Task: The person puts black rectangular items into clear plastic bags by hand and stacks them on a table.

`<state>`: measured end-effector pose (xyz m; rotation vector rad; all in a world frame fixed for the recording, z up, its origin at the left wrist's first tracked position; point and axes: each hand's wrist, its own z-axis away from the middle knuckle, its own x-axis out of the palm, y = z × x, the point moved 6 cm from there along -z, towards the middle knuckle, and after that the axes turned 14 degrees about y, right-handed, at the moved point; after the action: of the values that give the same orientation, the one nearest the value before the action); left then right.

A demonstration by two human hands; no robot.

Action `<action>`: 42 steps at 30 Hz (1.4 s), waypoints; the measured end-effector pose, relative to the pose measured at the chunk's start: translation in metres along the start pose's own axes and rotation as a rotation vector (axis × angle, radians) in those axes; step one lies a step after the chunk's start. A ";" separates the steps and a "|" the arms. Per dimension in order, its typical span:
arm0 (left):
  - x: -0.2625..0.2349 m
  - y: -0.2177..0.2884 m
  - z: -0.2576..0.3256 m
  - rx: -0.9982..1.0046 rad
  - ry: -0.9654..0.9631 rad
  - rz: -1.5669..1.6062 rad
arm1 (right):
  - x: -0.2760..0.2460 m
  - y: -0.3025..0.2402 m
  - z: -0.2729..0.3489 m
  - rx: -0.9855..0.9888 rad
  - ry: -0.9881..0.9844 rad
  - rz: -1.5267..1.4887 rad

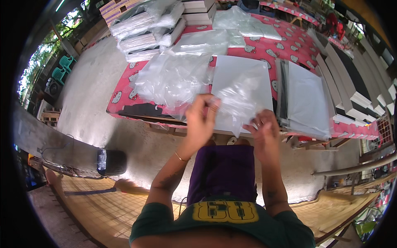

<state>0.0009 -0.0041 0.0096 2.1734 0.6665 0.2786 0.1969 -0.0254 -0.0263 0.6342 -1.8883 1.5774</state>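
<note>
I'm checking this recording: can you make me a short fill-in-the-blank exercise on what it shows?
1. The crinkled, see-through film in the person's left hand is made of ____.
2. Seen behind it, the flat rectangular sheet is coloured ____.
3. A thin gold-coloured bracelet circles the ____ wrist.
4. The long black-and-white slabs are stacked toward the picture's ____ edge.

Missing words: plastic; white; left; right.

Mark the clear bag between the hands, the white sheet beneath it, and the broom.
Bag (239, 100), head view: its crumpled middle.
White sheet (241, 66), head view: its far part.
Broom (129, 187), head view: its bristles.
</note>
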 end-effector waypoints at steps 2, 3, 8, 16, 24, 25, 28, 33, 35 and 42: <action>0.012 0.024 0.013 0.232 -0.100 0.068 | 0.006 0.016 -0.008 -0.016 0.078 0.200; 0.012 0.019 0.016 0.187 -0.131 0.047 | 0.003 0.023 -0.011 -0.015 0.087 0.293; 0.002 -0.017 0.012 -0.066 -0.075 0.030 | -0.026 0.032 -0.013 0.081 0.108 -0.029; -0.001 0.016 0.030 0.468 -0.206 -0.140 | -0.031 0.023 -0.006 0.254 0.047 0.109; 0.028 0.035 0.029 0.617 -0.767 -0.310 | 0.059 -0.027 0.011 -0.179 -0.927 1.199; 0.034 0.027 0.029 0.592 -0.806 -0.343 | 0.058 -0.033 0.009 -0.260 -0.794 1.410; 0.009 -0.008 -0.009 0.349 -0.604 -0.574 | 0.000 -0.065 -0.033 -0.412 -0.282 1.915; -0.029 0.014 -0.029 0.184 -0.528 0.036 | -0.050 -0.094 -0.033 -0.216 -0.389 2.047; -0.026 0.014 -0.016 -0.289 -0.679 0.597 | -0.056 -0.073 -0.036 -0.312 -0.589 1.423; 0.000 0.000 0.041 -0.496 -1.018 0.353 | -0.132 -0.034 -0.002 0.522 -0.252 0.367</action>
<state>0.0173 -0.0311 -0.0158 1.6273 -0.3353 -0.4359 0.3142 -0.0313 -0.0951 0.7616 -1.8460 2.3652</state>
